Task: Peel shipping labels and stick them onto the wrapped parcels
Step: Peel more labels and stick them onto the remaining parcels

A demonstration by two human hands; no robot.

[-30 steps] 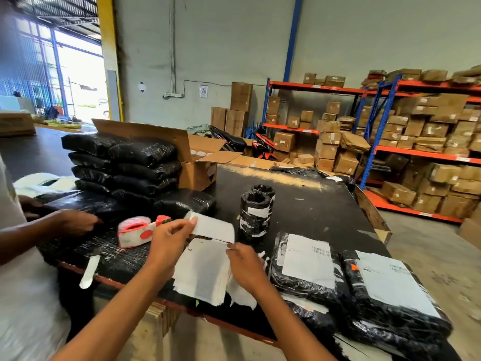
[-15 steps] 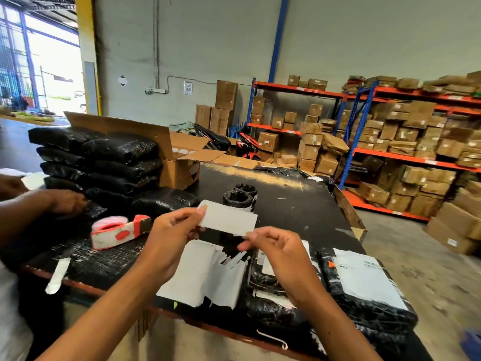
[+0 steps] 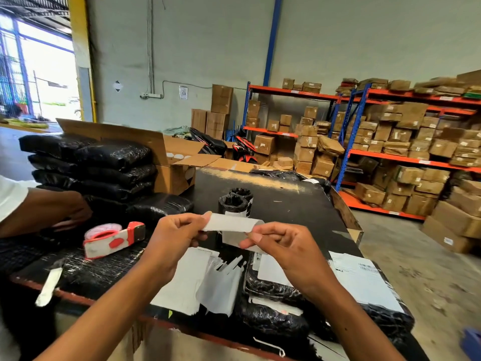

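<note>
Over black worktable (image 3: 291, 201), white, perhaps half-peeled shipping label (image 3: 230, 223) pinched between left hand (image 3: 174, 238) and right hand (image 3: 283, 248).

White label (image 3: 230, 225) is up in the air over the tabletop, curled and bent, its ends pinched. Under it there's a messy pile of white backing sheets (image 3: 200, 280) hanging over the near edge. Two black wrapped parcels already have labels on top: one (image 3: 270, 282) just right of the sheets, another (image 3: 369, 290) at the right corner. Unlabeled black parcels (image 3: 104, 162) are stacked at far left.
</note>
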